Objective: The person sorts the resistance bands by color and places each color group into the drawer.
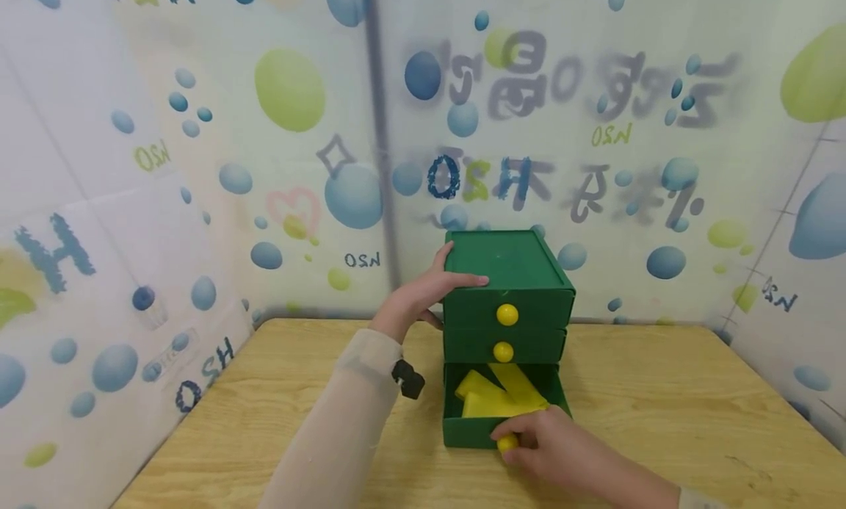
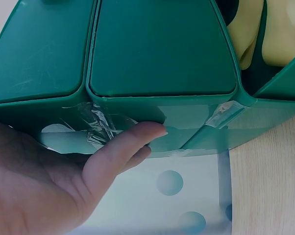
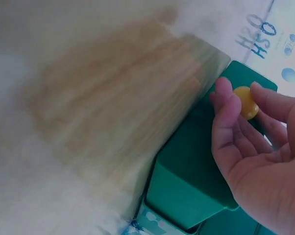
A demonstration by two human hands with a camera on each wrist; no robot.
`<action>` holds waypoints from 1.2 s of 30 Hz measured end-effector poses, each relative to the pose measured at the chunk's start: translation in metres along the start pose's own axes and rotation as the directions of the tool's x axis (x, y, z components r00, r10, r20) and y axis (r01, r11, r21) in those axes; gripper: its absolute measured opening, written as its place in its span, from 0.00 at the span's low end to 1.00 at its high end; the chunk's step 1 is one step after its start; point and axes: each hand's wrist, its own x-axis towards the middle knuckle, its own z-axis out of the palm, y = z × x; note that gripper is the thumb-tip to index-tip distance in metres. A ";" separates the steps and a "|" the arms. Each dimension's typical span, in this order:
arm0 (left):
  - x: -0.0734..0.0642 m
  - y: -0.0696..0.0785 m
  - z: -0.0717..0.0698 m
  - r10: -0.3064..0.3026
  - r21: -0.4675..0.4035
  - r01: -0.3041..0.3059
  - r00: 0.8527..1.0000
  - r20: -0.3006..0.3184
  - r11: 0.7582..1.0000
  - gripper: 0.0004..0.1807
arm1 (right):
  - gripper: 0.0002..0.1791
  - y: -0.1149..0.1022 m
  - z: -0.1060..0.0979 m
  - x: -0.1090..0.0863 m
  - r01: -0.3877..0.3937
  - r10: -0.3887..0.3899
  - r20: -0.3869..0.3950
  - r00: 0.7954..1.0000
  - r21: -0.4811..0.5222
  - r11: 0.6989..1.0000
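Observation:
A green drawer cabinet (image 1: 492, 259) stands on the table, each of its drawers fitted with a round yellow knob. The bottom drawer (image 1: 463, 432) is pulled out, and folded yellow pieces (image 1: 492, 402), perhaps cloth, lie in it. My right hand (image 1: 545, 439) pinches that drawer's yellow knob (image 3: 246, 103) between thumb and fingers. Against the cabinet's upper left side rests my left hand (image 1: 426, 289), one digit reaching over the top. In the left wrist view, a straight digit of the left hand (image 2: 123, 152) touches the taped green side. The two drawers above are closed.
The wooden table (image 1: 317, 391) extends around the cabinet on both sides. Behind it hangs a white curtain (image 1: 304, 200) printed with blue and green bubbles. A black object (image 1: 408, 380) is fixed at the left wrist.

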 end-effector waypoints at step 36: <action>0.004 0.002 0.006 0.025 -0.023 -0.025 0.999 -0.030 0.999 0.59 | 0.22 -0.024 -0.060 0.019 0.032 -0.031 -0.114 0.993 0.001 1.000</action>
